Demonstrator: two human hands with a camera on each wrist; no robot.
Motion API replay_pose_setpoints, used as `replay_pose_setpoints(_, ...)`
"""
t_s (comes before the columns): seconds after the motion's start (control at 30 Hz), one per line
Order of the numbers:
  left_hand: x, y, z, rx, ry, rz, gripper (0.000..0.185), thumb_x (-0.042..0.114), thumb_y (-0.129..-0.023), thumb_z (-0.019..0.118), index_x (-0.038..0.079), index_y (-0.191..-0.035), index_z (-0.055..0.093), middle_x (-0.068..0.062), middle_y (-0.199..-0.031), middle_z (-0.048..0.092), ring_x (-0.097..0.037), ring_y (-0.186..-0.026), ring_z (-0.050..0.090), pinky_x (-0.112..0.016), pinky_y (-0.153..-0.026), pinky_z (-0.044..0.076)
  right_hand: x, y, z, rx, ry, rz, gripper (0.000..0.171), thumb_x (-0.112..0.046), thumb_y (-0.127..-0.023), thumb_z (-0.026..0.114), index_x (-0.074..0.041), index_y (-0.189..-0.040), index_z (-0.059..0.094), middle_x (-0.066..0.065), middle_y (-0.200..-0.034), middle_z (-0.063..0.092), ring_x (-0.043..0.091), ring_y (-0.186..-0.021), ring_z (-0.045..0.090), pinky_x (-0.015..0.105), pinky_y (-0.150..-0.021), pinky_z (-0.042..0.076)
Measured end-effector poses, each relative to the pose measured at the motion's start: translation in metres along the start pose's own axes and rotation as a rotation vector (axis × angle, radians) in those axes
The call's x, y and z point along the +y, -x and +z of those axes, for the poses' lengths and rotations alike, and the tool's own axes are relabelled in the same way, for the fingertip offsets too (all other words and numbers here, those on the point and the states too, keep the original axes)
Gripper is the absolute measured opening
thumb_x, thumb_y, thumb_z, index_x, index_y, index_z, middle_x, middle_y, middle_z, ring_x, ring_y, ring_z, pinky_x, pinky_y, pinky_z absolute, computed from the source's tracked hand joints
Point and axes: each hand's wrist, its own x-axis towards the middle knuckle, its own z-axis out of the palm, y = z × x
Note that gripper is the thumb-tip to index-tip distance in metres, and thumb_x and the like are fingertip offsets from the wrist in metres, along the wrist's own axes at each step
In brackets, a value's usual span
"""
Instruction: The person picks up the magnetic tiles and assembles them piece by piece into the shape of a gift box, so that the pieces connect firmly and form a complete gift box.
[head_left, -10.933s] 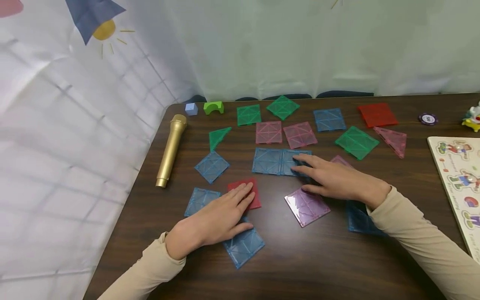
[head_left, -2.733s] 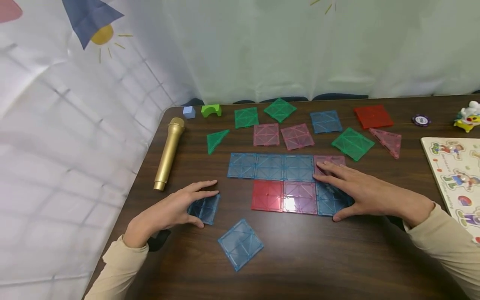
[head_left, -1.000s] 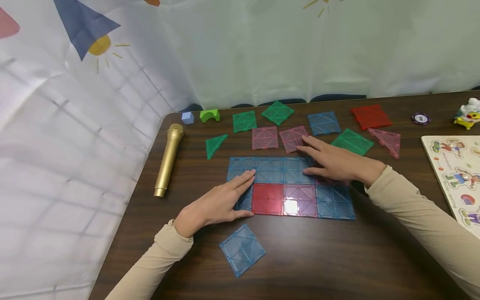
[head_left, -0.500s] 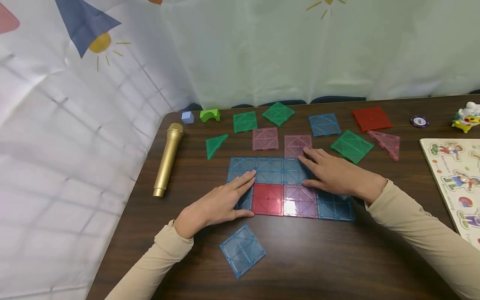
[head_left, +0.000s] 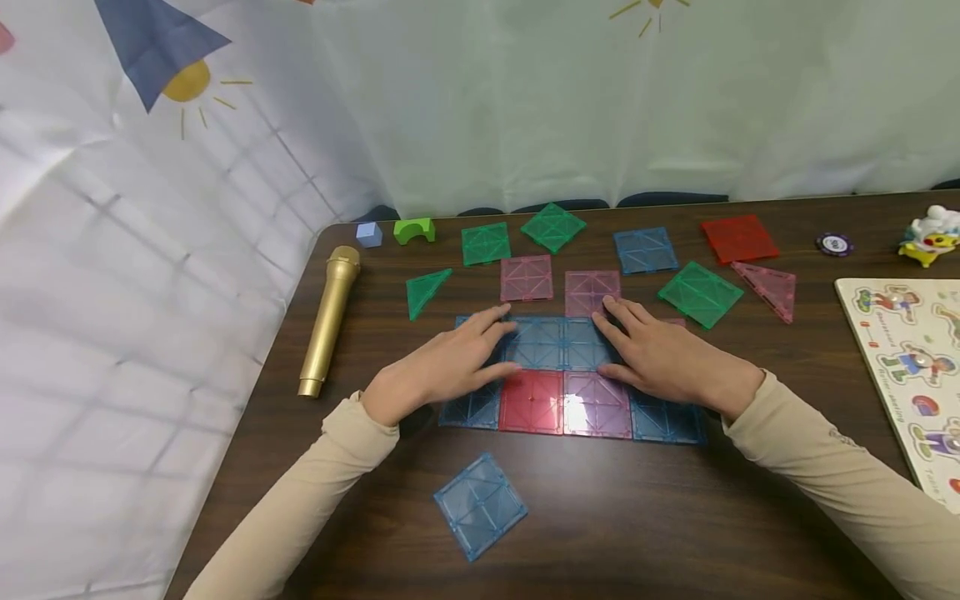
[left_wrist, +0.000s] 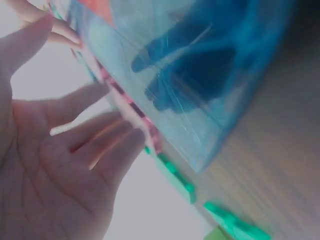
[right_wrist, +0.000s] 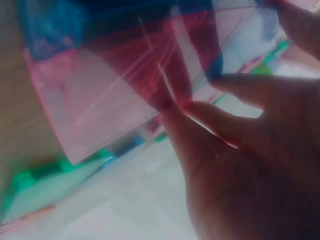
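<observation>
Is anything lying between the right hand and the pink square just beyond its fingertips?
Nothing visible. The right hand rests on the joined tiles, and its fingertips reach the near edge of the pink square.

Joined mat of translucent square plastic tiles (head_left: 558, 375) lies flat on the tabletop, two rows. Far row: blue squares, a pink square at its right end mostly covered. Near row, left to right: blue, red, purple, blue. One pink square tile (head_left: 591, 292) abuts the far edge.
</observation>
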Motion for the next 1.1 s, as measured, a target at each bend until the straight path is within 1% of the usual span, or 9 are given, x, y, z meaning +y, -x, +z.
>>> replay_pose_setpoints(0.1, -0.006, -0.027, -0.004, 0.045, 0.006, 0.01, 0.074, 0.045, -0.108, 0.056, 0.001, -0.162, 0.033, -0.018, -0.172, 0.019, -0.031, -0.158, 0.022, -0.05, -0.119, 0.038, 0.002, 0.002, 0.001, 0.005, 0.001, -0.001, 0.075, -0.04, -0.104, 0.064, 0.007, -0.157, 0.039, 0.033, -0.161, 0.034, 0.051, -0.148, 0.035, 0.062, -0.107, 0.045)
replay_pose_setpoints(0.17, -0.009, -0.041, -0.006, 0.048, 0.002, 0.001, 0.076, 0.046, -0.108, 0.056, 0.001, -0.164, 0.028, -0.018, -0.173, 0.016, -0.032, -0.159, 0.018, -0.048, -0.121, 0.035, 0.002, 0.001, 0.002, 0.007, -0.007, -0.007, 0.077, -0.041, -0.103, 0.065, 0.006, -0.157, 0.039, 0.032, -0.162, 0.033, 0.051, -0.149, 0.034, 0.062, -0.107, 0.045)
replay_pose_setpoints(0.27, -0.012, -0.057, -0.007, -0.008, -0.013, -0.038, 0.08, 0.049, -0.108, 0.053, 0.003, -0.166, 0.022, -0.017, -0.174, 0.009, -0.032, -0.161, 0.009, -0.048, -0.125, 0.027, 0.002, 0.0, 0.003, 0.004, -0.018, -0.014, 0.077, -0.042, -0.103, 0.064, 0.006, -0.158, 0.038, 0.032, -0.163, 0.032, 0.05, -0.149, 0.032, 0.063, -0.108, 0.044)
replay_pose_setpoints(0.37, -0.013, -0.063, -0.005, -0.062, -0.037, -0.06, 0.083, 0.053, -0.108, 0.052, 0.006, -0.167, 0.017, -0.016, -0.175, 0.005, -0.031, -0.162, 0.002, -0.048, -0.126, 0.022, 0.002, -0.001, 0.003, -0.002, -0.029, -0.015, 0.077, -0.042, -0.104, 0.064, 0.006, -0.158, 0.037, 0.032, -0.163, 0.031, 0.05, -0.15, 0.031, 0.063, -0.109, 0.043)
replay_pose_setpoints(0.5, -0.008, -0.061, -0.003, -0.092, -0.056, -0.039, 0.083, 0.054, -0.107, 0.052, 0.009, -0.168, 0.017, -0.012, -0.176, 0.003, -0.027, -0.162, -0.001, -0.048, -0.126, 0.024, 0.003, 0.001, 0.002, -0.002, -0.025, -0.007, 0.078, -0.043, -0.104, 0.064, 0.006, -0.158, 0.038, 0.032, -0.163, 0.031, 0.05, -0.15, 0.032, 0.063, -0.108, 0.044)
replay_pose_setpoints(0.73, 0.002, -0.054, 0.0, -0.155, 0.022, 0.058, 0.083, 0.053, -0.106, 0.055, 0.012, -0.168, 0.017, -0.007, -0.176, 0.001, -0.023, -0.161, -0.007, -0.052, -0.125, 0.024, 0.006, 0.005, 0.001, -0.021, -0.02, 0.033, 0.08, -0.048, -0.102, 0.064, 0.005, -0.158, 0.039, 0.032, -0.163, 0.031, 0.051, -0.149, 0.032, 0.065, -0.107, 0.044)
replay_pose_setpoints(0.9, 0.004, -0.05, 0.003, -0.161, -0.001, 0.051, 0.088, 0.056, -0.105, 0.055, 0.011, -0.168, 0.013, -0.006, -0.176, -0.003, -0.023, -0.161, -0.009, -0.047, -0.127, 0.022, 0.007, 0.006, 0.003, -0.027, -0.025, 0.032, 0.081, -0.049, -0.103, 0.062, 0.004, -0.159, 0.038, 0.031, -0.165, 0.029, 0.051, -0.15, 0.031, 0.066, -0.108, 0.042)
replay_pose_setpoints(1.0, 0.01, -0.041, 0.006, -0.14, -0.038, 0.049, 0.089, 0.058, -0.105, 0.054, 0.009, -0.168, 0.016, -0.007, -0.176, 0.003, -0.022, -0.162, 0.001, -0.044, -0.126, 0.023, 0.006, 0.005, 0.003, -0.024, -0.028, 0.024, 0.08, -0.048, -0.104, 0.062, 0.004, -0.159, 0.037, 0.031, -0.165, 0.028, 0.05, -0.151, 0.03, 0.065, -0.11, 0.041)
replay_pose_setpoints(1.1, 0.02, -0.02, 0.012, -0.1, -0.072, 0.108, 0.084, 0.056, -0.105, 0.055, 0.005, -0.166, 0.026, -0.009, -0.175, 0.014, -0.022, -0.16, 0.016, -0.041, -0.125, 0.026, 0.006, 0.006, 0.003, -0.02, -0.035, 0.019, 0.08, -0.047, -0.104, 0.062, 0.004, -0.159, 0.036, 0.031, -0.165, 0.028, 0.05, -0.151, 0.029, 0.065, -0.11, 0.041)
